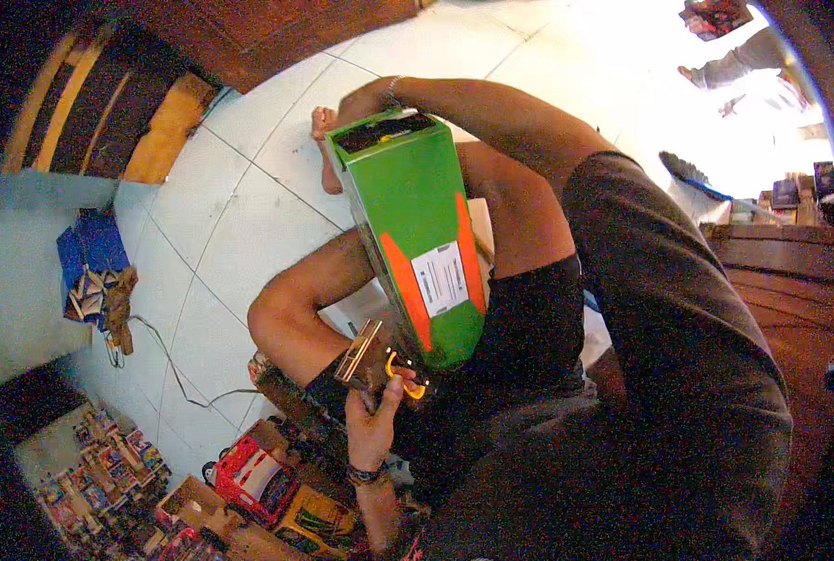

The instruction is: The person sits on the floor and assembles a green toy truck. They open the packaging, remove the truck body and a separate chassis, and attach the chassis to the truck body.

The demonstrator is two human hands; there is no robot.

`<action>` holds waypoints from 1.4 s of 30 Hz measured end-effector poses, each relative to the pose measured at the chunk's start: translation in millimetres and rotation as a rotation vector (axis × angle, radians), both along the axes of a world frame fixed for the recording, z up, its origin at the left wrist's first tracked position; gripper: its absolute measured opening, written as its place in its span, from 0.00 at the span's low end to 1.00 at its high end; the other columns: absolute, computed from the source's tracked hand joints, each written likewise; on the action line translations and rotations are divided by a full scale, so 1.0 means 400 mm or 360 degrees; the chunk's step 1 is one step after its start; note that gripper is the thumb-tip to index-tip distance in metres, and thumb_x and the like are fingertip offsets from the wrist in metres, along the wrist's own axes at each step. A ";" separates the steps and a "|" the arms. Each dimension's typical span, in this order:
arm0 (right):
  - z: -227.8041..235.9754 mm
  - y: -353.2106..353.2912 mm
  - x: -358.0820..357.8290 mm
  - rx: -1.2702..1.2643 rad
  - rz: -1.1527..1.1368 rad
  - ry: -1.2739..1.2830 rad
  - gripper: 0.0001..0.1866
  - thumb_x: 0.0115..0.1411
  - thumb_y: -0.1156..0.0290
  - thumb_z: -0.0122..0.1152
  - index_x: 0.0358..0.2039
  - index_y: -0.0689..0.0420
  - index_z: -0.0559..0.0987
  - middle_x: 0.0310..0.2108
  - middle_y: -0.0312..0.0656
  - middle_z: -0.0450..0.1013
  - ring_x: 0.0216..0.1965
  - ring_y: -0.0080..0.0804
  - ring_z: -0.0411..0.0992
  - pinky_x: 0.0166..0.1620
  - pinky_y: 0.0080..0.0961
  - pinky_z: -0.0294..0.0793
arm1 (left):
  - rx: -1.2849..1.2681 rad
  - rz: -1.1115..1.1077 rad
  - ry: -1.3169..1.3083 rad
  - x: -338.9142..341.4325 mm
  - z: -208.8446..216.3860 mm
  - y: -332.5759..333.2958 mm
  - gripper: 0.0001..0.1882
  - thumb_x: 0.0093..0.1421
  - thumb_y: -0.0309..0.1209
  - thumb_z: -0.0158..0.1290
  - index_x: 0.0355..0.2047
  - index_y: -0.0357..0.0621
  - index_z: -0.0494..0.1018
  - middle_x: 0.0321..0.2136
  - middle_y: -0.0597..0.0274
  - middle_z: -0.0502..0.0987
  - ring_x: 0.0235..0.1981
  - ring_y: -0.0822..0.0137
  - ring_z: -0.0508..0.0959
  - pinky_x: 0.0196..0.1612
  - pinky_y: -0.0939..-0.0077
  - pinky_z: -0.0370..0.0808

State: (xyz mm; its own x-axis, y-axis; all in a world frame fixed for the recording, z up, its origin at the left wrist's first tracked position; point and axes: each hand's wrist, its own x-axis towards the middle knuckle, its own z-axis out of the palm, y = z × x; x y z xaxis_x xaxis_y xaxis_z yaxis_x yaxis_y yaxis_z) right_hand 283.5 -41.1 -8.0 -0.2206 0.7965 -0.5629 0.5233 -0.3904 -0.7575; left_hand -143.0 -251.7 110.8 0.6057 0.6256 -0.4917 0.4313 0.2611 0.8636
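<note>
A long green shell [408, 178] with orange side stripes and a white printed label lies tilted across my lap. Its far end has a dark opening, and its near end is rounded. My right hand [366, 99] is at that far end, gripping the edge by the opening; its fingers are partly hidden behind the shell. Close to the shell's near end, my left hand [372, 428] is closed round a metal tool [359, 353] with parallel brass-coloured bars. A curved yellow part [404, 377] shows beside my left thumb; whether it belongs to the tool I cannot tell.
Red [253, 477] and yellow [316, 524] toy trucks stand with cardboard boxes at lower left. A cable [179, 374] runs over the tiled floor from a blue bag-like bundle [99, 252]. Wooden furniture [772, 280] stands at right; another person's leg [744, 61] shows at upper right.
</note>
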 end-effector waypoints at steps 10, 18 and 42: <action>0.062 0.032 -0.019 0.0351 0.0318 -0.0478 0.39 0.59 0.24 0.42 0.28 0.50 0.80 0.25 0.39 0.74 0.29 0.31 0.71 0.36 0.35 0.71 | -0.0099 -0.0098 0.0018 0.033 0.014 -0.019 0.11 0.69 0.32 0.52 0.43 0.37 0.76 0.38 0.61 0.81 0.40 0.70 0.78 0.47 0.73 0.75; 0.130 -0.057 -0.021 0.0419 0.0235 -0.0421 0.45 0.60 0.24 0.37 0.25 0.57 0.81 0.27 0.44 0.77 0.32 0.35 0.73 0.40 0.40 0.72 | -0.0235 -0.0019 -0.0057 -0.002 0.013 -0.046 0.10 0.69 0.31 0.51 0.43 0.36 0.75 0.37 0.61 0.80 0.39 0.71 0.78 0.47 0.72 0.75; 0.297 -0.095 -0.074 0.0653 0.0179 -0.0380 0.38 0.63 0.31 0.46 0.43 0.56 0.83 0.41 0.41 0.79 0.49 0.36 0.74 0.57 0.38 0.69 | -0.0152 -0.0011 -0.0171 -0.056 -0.037 -0.044 0.13 0.69 0.35 0.52 0.42 0.37 0.76 0.37 0.62 0.81 0.39 0.72 0.79 0.45 0.74 0.75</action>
State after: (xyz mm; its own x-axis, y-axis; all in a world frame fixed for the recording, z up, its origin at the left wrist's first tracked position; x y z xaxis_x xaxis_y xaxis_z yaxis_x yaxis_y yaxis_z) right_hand 253.7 -79.3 110.7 -0.2211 0.9419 -0.2527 0.7229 -0.0157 -0.6908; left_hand -165.4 -269.3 95.8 0.6621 0.5749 -0.4808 0.3399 0.3415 0.8763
